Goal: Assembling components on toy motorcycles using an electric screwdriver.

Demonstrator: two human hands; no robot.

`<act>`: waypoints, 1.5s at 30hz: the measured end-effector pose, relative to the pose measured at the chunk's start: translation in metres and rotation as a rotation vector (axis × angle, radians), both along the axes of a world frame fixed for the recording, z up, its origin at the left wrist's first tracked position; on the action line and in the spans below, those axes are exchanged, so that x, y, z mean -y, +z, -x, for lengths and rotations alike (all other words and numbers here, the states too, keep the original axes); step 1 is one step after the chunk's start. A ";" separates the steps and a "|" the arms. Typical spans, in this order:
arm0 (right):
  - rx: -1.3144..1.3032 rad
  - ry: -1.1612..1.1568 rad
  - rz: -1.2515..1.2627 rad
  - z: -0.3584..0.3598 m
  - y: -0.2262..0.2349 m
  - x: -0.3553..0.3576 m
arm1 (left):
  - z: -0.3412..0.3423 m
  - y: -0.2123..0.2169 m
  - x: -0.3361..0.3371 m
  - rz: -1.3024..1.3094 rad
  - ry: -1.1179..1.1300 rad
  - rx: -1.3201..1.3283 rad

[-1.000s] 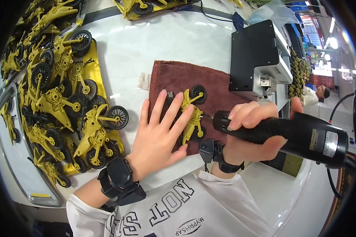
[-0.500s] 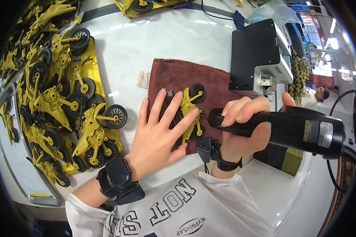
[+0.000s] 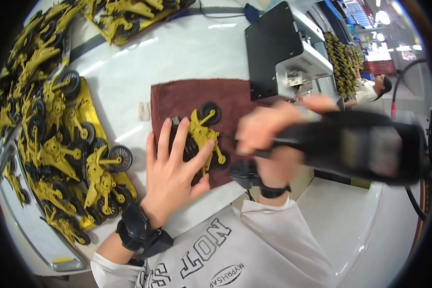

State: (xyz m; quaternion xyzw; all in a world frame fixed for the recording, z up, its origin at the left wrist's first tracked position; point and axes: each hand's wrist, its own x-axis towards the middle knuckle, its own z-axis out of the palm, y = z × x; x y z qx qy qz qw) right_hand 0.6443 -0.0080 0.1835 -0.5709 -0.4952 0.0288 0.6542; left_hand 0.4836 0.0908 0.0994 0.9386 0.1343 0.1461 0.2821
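Note:
A yellow toy motorcycle (image 3: 200, 133) with black wheels lies on its side on a dark red cloth (image 3: 177, 93). My left hand (image 3: 169, 175) lies over its near left side, fingers spread, the index fingertip resting on the yellow body. Under those fingers a black part of the toy is mostly hidden. To the right, my right hand (image 3: 271, 129) is wrapped round a black corded electric screwdriver (image 3: 331, 141), which lies nearly level and points left at the motorcycle. Motion smears both hand and tool, and whether the tip touches the toy I cannot tell.
Several yellow toy motorcycles (image 3: 101, 180) are heaped on yellow trays at the left, with more at the far edge (image 3: 125, 19). A black and silver box-shaped machine (image 3: 273, 55) stands behind my right hand. Another person (image 3: 367, 90) is in the background at right.
The whole view has shifted, so cloth and toy appear further left. My right hand and the screwdriver have drawn a little away from the motorcycle. My left hand keeps its place on the toy.

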 end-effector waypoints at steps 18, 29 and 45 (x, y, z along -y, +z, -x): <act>-0.151 -0.073 -0.252 0.006 0.031 0.009 | 0.000 0.003 0.002 -0.056 -0.073 -0.024; -0.229 0.128 -0.053 0.026 0.002 -0.043 | 0.002 0.001 0.002 -0.022 -0.062 -0.014; -0.199 0.011 -0.174 -0.018 0.009 -0.031 | -0.002 0.003 0.000 0.012 -0.100 -0.054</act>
